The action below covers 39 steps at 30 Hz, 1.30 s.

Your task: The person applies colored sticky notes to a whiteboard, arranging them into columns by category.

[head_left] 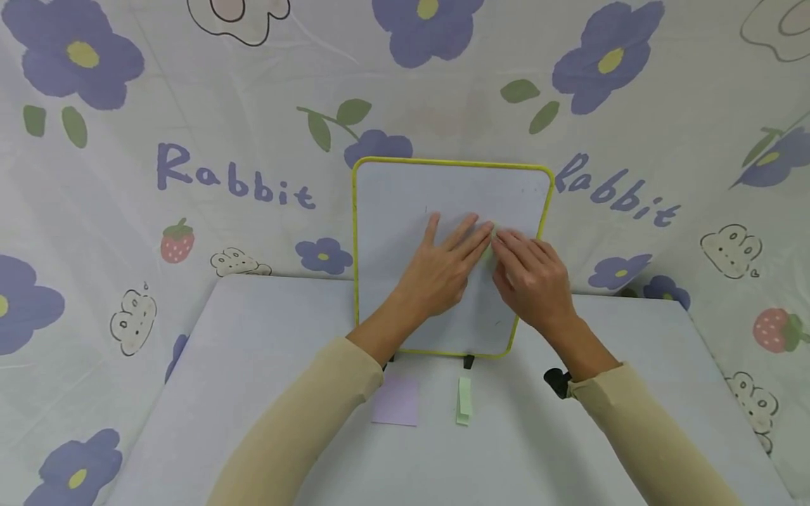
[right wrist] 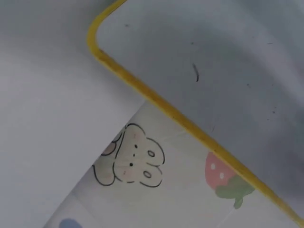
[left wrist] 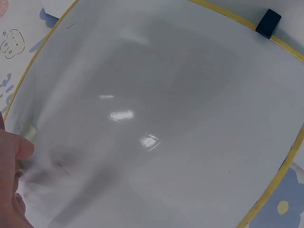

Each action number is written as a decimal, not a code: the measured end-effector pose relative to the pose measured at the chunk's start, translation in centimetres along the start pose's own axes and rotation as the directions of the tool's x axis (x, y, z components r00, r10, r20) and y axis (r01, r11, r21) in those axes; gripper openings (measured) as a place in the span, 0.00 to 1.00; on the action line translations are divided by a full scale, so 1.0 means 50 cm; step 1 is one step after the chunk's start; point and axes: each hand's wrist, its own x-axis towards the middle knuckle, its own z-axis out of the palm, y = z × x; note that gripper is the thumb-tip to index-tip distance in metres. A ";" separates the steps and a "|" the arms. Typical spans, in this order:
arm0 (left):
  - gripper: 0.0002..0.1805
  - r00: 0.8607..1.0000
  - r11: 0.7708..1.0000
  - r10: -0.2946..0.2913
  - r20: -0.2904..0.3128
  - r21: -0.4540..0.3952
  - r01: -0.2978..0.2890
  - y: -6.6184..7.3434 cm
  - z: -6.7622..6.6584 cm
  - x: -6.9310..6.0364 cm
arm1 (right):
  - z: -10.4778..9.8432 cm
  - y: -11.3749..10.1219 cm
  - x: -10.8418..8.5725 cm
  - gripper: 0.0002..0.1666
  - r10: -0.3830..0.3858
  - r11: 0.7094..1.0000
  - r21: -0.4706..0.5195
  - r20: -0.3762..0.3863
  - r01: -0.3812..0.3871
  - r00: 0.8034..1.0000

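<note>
A whiteboard [head_left: 392,204] with a yellow frame leans upright at the back of the table. A small pale green paper slip [head_left: 488,251] lies on it, mostly covered by fingers. Spread and straight, the fingers of my left hand [head_left: 438,273] press on the board, their tips reaching the slip. From the other side my right hand [head_left: 538,281] touches the board at the slip, fingers together and extended. The left wrist view shows part of the left hand [left wrist: 12,166] beside the slip [left wrist: 30,132]. No right fingers appear in the right wrist view.
On the white table [head_left: 272,337], in front of the board, lie a purple square of paper [head_left: 396,404] and a folded light green strip [head_left: 465,400]. A black foot [head_left: 468,362] props the board's lower edge. Behind hangs a flower-patterned cloth [head_left: 253,98].
</note>
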 end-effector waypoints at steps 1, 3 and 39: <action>0.36 1.000 1.000 -0.001 0.004 0.002 0.001 0.000 0.000 0.000 | 0.001 0.003 -0.001 0.22 -0.010 1.000 -0.010 0.008 0.010 1.000; 0.36 1.000 1.000 -0.001 0.007 0.003 0.001 0.000 -0.001 0.000 | 0.002 0.010 -0.002 0.27 -0.030 0.999 -0.035 0.032 0.031 0.999; 0.38 0.999 0.999 0.011 0.038 0.048 -0.013 0.010 0.010 -0.014 | 0.017 0.022 -0.038 0.33 -0.068 0.991 -0.105 0.167 0.087 0.984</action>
